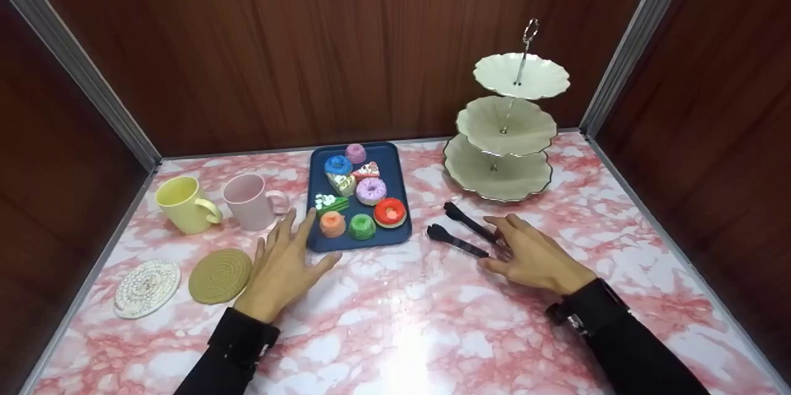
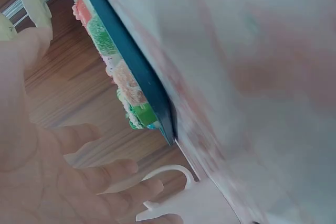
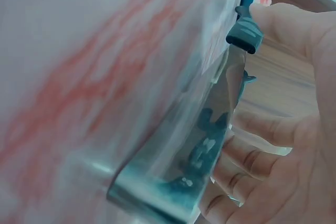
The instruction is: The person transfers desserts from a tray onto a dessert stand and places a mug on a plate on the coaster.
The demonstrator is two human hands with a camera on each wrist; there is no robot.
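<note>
My left hand [image 1: 281, 271] is spread above the table between a coaster and a dark blue tray [image 1: 361, 242]; its fingers hold nothing. In the left wrist view the fingers are apart, with the pink mug [image 2: 197, 203] behind them. My right hand [image 1: 534, 256] is around a pair of tongs [image 1: 457, 242] with black tips and a shiny metal body. The tongs lie on the table with their arms apart. In the right wrist view the thumb is at one black tip [image 3: 245, 35] and the other fingers extend along the far side, not closed on the tongs.
The tray bears toy sweets, among them a red doughnut [image 1: 390, 212] and a green cake [image 1: 362, 227]. A three-tier stand [image 1: 500, 172] is at the back right. A yellow mug [image 1: 182, 206], a white coaster [image 1: 147, 288] and a tan coaster [image 1: 219, 276] are at left. Wooden panels enclose the table.
</note>
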